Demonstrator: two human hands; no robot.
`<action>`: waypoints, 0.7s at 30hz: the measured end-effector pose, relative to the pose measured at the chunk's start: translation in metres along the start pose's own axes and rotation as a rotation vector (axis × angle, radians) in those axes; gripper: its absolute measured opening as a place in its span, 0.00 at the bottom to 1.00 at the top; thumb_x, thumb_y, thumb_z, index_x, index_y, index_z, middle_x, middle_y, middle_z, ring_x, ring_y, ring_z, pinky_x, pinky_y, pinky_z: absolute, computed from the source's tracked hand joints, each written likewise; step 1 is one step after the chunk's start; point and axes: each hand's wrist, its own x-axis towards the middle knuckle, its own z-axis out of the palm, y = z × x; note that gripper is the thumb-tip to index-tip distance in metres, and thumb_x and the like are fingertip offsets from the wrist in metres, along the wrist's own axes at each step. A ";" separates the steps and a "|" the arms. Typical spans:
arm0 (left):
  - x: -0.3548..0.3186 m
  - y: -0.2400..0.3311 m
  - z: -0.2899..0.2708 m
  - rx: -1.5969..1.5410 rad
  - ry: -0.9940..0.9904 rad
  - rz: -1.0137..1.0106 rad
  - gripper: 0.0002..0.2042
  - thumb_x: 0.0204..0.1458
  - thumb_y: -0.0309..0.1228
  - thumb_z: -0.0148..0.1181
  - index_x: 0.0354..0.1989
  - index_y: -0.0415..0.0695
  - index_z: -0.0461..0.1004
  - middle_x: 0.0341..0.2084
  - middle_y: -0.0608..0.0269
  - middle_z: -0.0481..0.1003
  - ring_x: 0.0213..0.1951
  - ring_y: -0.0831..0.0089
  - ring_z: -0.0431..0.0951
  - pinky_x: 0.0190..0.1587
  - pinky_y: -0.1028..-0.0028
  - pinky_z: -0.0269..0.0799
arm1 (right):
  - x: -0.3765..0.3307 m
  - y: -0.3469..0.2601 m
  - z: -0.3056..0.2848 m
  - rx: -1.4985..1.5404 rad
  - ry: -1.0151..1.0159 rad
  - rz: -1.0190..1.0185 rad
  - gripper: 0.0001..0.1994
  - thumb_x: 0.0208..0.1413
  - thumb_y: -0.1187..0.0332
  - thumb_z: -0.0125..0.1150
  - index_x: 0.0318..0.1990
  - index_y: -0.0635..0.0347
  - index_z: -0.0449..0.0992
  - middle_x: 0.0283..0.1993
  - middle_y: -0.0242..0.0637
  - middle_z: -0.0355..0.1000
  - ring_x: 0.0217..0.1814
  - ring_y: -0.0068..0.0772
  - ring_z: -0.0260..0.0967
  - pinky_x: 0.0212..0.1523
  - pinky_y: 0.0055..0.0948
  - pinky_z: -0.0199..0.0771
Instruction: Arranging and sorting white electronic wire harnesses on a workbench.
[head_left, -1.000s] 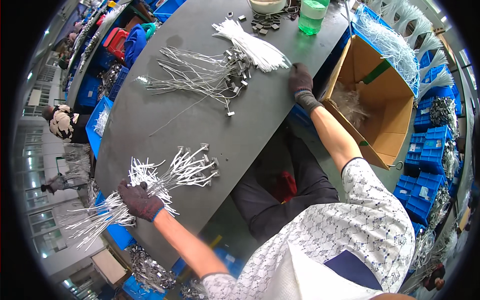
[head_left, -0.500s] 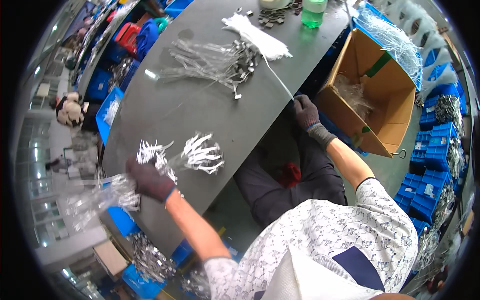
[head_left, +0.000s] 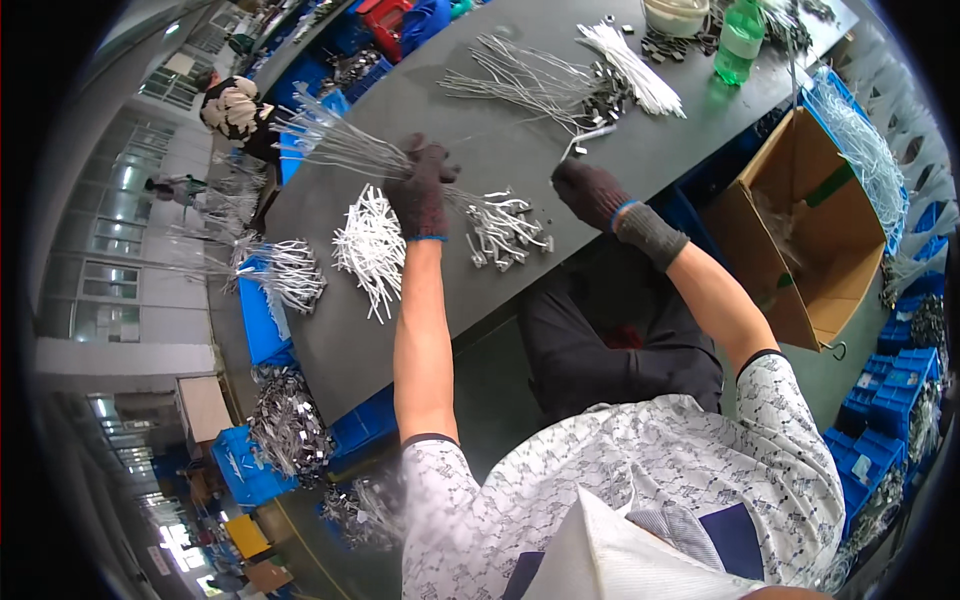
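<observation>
My left hand (head_left: 424,190), in a dark knit glove, is closed around a bundle of thin clear strands (head_left: 345,142). Its clear lengths fan out to the far left, and its white-tipped ends (head_left: 505,230) lie to the right of my wrist. My right hand (head_left: 592,195), gloved too, is near the table's front edge, its fingers pinched on a bent white strip (head_left: 583,138). Just left of my left wrist lies a heap of short white strips (head_left: 368,245). Farther left, another white-tipped bundle (head_left: 285,272) hangs over the table edge.
On the grey table (head_left: 480,330), loose clear strands with metal clips (head_left: 605,95), a stack of white strips (head_left: 635,70), a green bottle (head_left: 740,45) and a bowl (head_left: 675,14) stand at the back. An open cardboard box (head_left: 815,240) is on the right. Blue crates (head_left: 870,390) flank it.
My left hand has come from the left table edge to the bundle in the middle. My right hand still holds a white strip, now nearer the clipped strands. The view has shifted.
</observation>
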 end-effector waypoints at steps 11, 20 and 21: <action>0.029 0.002 -0.081 0.785 -0.430 0.661 0.10 0.60 0.32 0.57 0.39 0.39 0.81 0.29 0.56 0.81 0.30 0.64 0.81 0.41 0.67 0.77 | 0.042 -0.219 -0.018 0.790 -0.244 -0.012 0.12 0.64 0.63 0.57 0.42 0.63 0.78 0.30 0.30 0.73 0.30 0.17 0.67 0.31 0.24 0.70; -0.017 0.069 -0.047 0.496 -0.442 -0.753 0.27 0.58 0.58 0.59 0.41 0.42 0.80 0.26 0.53 0.80 0.20 0.66 0.77 0.25 0.62 0.74 | -0.053 -0.235 0.014 0.226 -0.100 -0.377 0.07 0.57 0.68 0.61 0.43 0.55 0.77 0.34 0.48 0.76 0.36 0.56 0.77 0.35 0.48 0.77; -0.017 0.070 -0.046 0.497 -0.440 -0.749 0.27 0.58 0.58 0.59 0.41 0.42 0.80 0.26 0.53 0.80 0.20 0.66 0.77 0.25 0.62 0.74 | -0.051 -0.235 0.018 0.225 -0.098 -0.381 0.07 0.57 0.68 0.61 0.43 0.55 0.77 0.34 0.48 0.76 0.36 0.56 0.77 0.35 0.48 0.77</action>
